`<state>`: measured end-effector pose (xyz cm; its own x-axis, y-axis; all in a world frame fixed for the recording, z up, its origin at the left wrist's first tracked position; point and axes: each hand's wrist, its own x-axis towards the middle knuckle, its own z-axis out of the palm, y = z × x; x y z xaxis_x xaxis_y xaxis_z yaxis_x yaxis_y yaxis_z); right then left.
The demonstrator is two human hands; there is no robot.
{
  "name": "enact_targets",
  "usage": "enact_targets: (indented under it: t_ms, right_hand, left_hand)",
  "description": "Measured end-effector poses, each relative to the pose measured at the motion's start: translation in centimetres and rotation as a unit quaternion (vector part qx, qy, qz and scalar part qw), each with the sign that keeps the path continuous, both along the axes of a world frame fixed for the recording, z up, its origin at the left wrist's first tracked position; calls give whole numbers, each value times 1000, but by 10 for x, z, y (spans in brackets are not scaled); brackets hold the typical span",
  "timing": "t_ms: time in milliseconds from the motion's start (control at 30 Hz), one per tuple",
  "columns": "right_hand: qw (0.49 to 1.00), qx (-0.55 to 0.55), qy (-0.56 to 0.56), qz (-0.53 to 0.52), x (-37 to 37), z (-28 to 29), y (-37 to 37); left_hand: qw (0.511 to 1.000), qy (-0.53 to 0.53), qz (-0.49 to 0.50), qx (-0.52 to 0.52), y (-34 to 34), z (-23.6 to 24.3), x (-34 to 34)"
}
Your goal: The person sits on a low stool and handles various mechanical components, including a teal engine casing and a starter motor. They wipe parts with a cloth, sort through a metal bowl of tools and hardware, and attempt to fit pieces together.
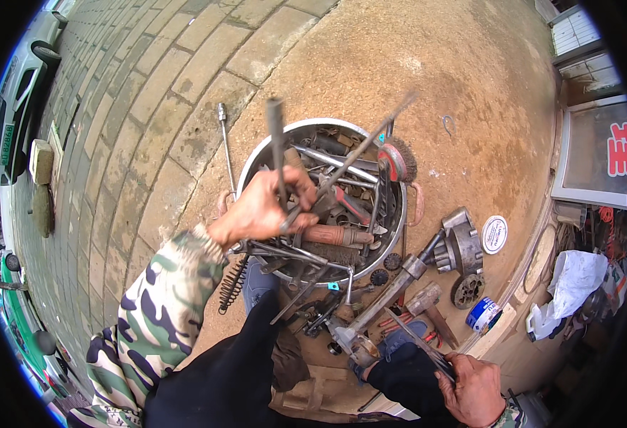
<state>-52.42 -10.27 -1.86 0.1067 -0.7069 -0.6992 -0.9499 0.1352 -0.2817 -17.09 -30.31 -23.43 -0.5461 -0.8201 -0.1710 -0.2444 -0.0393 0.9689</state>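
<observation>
My left hand (263, 203) is closed over a round metal basin (258, 151) full of tools. It grips a socket wrench (276, 132), its socket end sticking up and blurred; a long thin bar (362, 151) also runs from this grip toward the upper right. Low on the right, my right hand (474, 389) is closed around a few long thin metal rods (419, 337) whose tips point to the upper left; their exact kind is unclear. Beneath my left hand in the basin lie a reddish-brown cylindrical handle (335, 236) and several wrenches. A round wire brush (398, 160) rests at the basin's right rim.
Another socket wrench (225, 139) leans outside the basin, near a coil spring (233, 285). Right of it lie a long metal shaft tool (392, 292), a hammer (433, 314), a cast metal part (459, 242) and a blue can (482, 314). A glazed door (595, 153) stands right; cars park left.
</observation>
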Motion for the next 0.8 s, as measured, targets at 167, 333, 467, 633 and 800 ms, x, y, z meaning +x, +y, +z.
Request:
enact_targets:
  t_ms: [167,333,467,633,800]
  right_hand:
    - [994,-34,3,-101,10,-19,-2]
    - [990,-68,-80,-96,24,-57,-27]
    - [990,-113,-82,-24,48,-99,-65]
    - [979,-191,-65,-11,87,-146,-93]
    - [970,-225,-85,-32,113,-175,-91]
  left_hand:
    - [994,29,58,-83,47,3,32]
    - [987,42,131,-84,79,9,43]
    - [984,58,148,-76,89,2,52]
    - [982,91,150,-76,88,1,50]
    - [981,82,144,-97,90,1,52]
